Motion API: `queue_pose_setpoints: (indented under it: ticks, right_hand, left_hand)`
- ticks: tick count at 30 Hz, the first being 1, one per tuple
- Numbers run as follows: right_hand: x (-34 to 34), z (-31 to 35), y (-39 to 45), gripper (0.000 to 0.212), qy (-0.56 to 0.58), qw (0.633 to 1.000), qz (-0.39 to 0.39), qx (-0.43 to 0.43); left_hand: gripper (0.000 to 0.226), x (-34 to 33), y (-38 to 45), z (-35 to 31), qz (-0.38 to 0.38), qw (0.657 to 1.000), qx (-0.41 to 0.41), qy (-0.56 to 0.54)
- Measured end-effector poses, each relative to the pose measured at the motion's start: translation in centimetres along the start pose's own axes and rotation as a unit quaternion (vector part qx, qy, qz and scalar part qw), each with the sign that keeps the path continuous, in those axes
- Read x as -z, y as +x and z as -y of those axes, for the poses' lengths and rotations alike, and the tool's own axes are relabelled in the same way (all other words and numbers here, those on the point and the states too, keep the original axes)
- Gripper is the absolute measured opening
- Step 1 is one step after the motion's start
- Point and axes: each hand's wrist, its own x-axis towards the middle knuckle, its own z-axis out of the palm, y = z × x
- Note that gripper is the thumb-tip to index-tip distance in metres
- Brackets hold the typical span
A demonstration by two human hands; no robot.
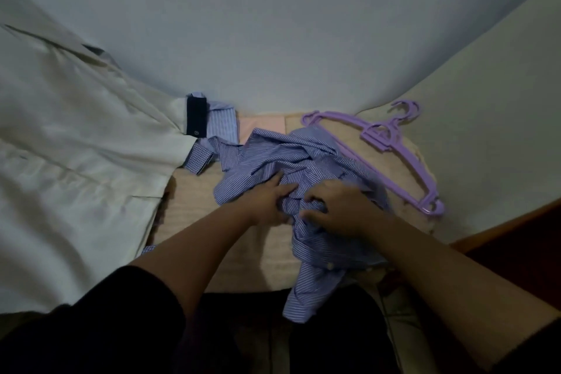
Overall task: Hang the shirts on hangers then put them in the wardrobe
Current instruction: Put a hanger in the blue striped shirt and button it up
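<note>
**Inspector A:** Item one?

**Inspector B:** Blue-and-white striped shirt [291, 167], crumpled in a heap at the centre of the counter [194, 206], one part hanging over the near edge. A white button shows on the hanging part.

**Inspector A:** Hangers?

**Inspector B:** Purple plastic hangers [391, 143], stacked flat just right of the shirt, hooks toward the wall; the count is unclear. The shirt's edge overlaps one arm.

**Inspector A:** Other shirts?

**Inspector B:** A light blue striped shirt [220, 123] lies folded at the far left, and a small-check cuff [198, 158] sits just in front of it.
</note>
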Motion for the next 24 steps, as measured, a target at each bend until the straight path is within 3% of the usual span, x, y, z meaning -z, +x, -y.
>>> queue_pose_setpoints:
  ticks: [2,5,7,10,12,14,16,19,24]
  right_hand:
    - [-0.8,0.3,0.0,0.066,-0.044,0.984,0.171,-0.038]
    - [-1.0,-1.0,-0.3,0.044,-0.127,0.967,0.218,-0.043]
    - [-0.4,-2.3,-0.3,0.029,-0.084,0.973,0.205,-0.058]
    - [1.3,-3.8,-0.5,0.014,0.137,0.971,0.157,-0.12]
    - [3.0,-4.7,-1.0,0.013,0.285,0.936,0.105,-0.178]
    - [4.1,-5.8,-1.7,0.02,0.388,0.889,0.059,-0.236]
    - [4.6,-7.0,-2.3,0.026,0.339,0.905,0.047,-0.251]
    - [4.8,-7.6,-2.9,0.038,0.2,0.939,0.1,-0.262]
    - [4.9,-5.6,-3.1,0.034,0.106,0.952,0.146,-0.249]
  left_hand:
    - [0.085,0.2,0.5,0.2,0.002,1.0,-0.007,-0.011]
    - [0.064,0.6,1.3,-0.1,-0.013,0.999,-0.02,-0.021]
    - [0.046,0.9,1.7,-0.7,-0.026,0.997,-0.024,-0.072]
    - [0.029,1.6,1.9,-2.1,-0.004,0.986,-0.019,-0.168]
    - [0.025,1.9,1.9,-3.1,0.044,0.987,0.008,-0.153]
    - [0.036,1.7,1.7,-4.1,0.081,0.995,0.027,-0.044]
    - [0.053,1.2,1.4,-4.9,0.084,0.994,0.034,0.056]
    - [0.061,0.0,0.8,-5.1,0.08,0.985,0.032,0.152]
    - [0.034,-1.8,0.1,-4.2,-0.03,0.976,-0.005,0.215]
